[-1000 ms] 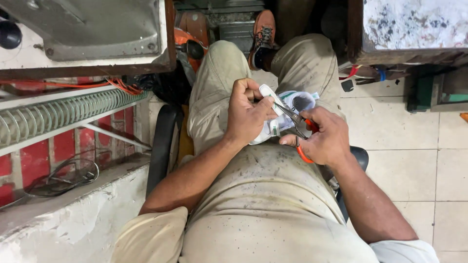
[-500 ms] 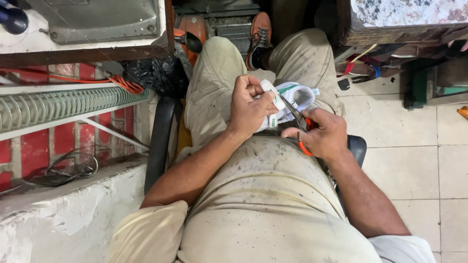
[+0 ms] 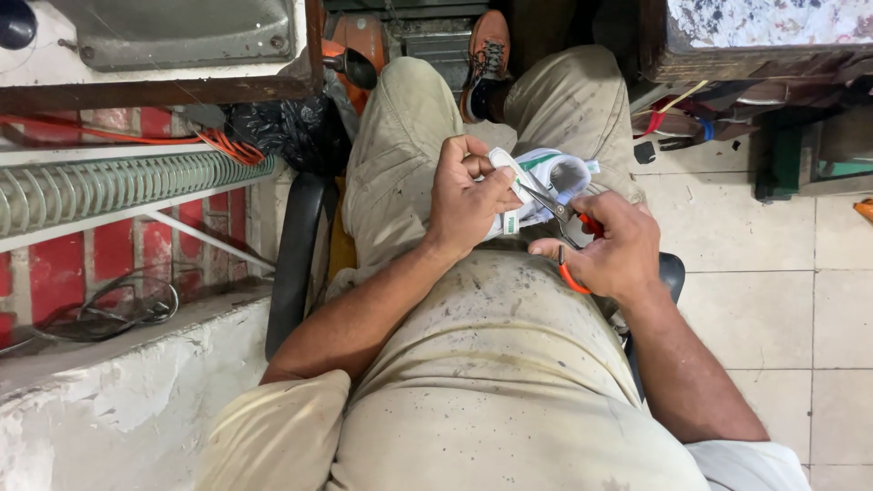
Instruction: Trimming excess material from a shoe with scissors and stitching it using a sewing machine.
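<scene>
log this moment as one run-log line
left hand: holds white shoe | right hand: holds orange-handled scissors, blades at shoe edge | person seated, shoe over lap

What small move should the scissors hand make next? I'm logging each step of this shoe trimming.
Probably close the scissors: the right hand has the blades open at the edge of the white shoe, which the left hand pinches steady on the lap.
</scene>
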